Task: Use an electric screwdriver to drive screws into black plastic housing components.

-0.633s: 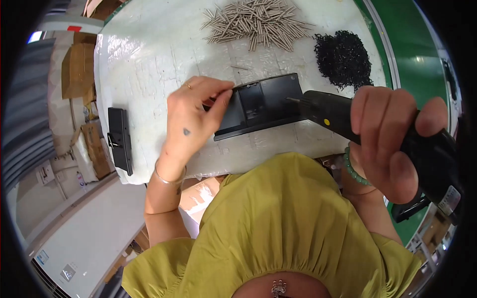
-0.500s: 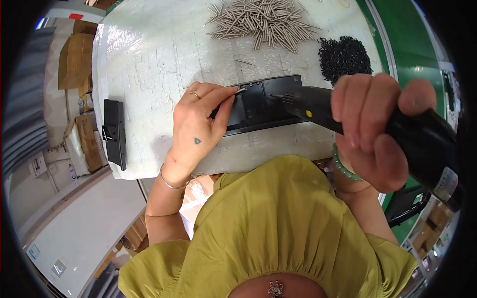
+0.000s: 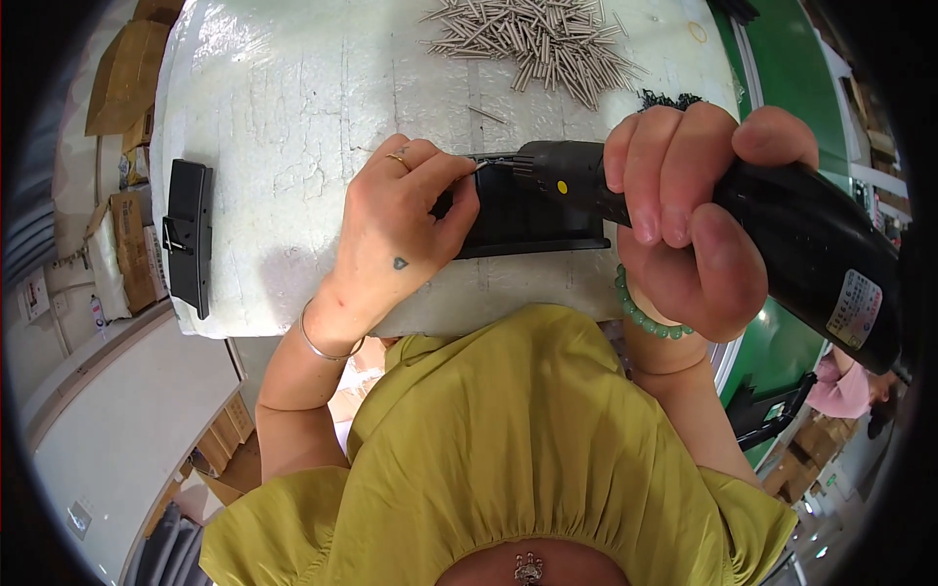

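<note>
My left hand (image 3: 401,230) rests on a flat black plastic part (image 3: 532,220) lying on the white foam tabletop (image 3: 293,127), its fingertips pinching something small at the part's upper left edge. My right hand (image 3: 684,215) grips a black electric screwdriver (image 3: 782,244), whose tip points left and meets the spot by my left fingertips. A green bead bracelet circles my right wrist, a thin bangle my left.
A heap of several metal pins (image 3: 537,39) lies at the table's far side, with a pile of small black pieces (image 3: 669,98) beside it. Another black plastic part (image 3: 188,234) lies at the table's left edge. Cardboard boxes (image 3: 122,78) stand left; a green surface (image 3: 782,59) runs right.
The screwdriver has moved left across the black part until its tip reaches my left fingertips. My left hand has stayed on the part's left end.
</note>
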{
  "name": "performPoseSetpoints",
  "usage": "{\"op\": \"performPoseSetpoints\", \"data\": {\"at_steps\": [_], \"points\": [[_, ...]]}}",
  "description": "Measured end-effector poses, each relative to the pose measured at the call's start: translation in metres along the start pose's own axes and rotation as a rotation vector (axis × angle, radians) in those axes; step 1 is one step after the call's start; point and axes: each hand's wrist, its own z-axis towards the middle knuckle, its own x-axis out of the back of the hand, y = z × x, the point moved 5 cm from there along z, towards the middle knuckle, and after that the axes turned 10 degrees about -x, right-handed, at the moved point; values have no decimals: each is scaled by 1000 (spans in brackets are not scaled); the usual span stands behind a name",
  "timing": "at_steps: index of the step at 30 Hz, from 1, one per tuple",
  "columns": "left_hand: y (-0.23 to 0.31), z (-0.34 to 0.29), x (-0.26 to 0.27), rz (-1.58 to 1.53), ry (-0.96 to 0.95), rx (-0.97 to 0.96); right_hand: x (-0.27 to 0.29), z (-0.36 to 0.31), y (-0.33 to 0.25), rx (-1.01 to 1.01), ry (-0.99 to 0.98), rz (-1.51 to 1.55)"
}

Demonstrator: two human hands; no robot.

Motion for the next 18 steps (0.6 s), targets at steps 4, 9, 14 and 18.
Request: {"op": "performPoseSetpoints", "data": {"at_steps": [4,9,14,18], "points": [[-1,1,-1,-38,42,-18,-1,1,2,2,2,22],[1,0,-3,-39,42,-25,-3,4,0,11,-30,-36],[3,-2,-7,-47,6,-25,-10,8,-2,-10,-106,-149],[7,-3,-12,-23,-71,-42,-29,20,-2,22,-382,-126]]}}
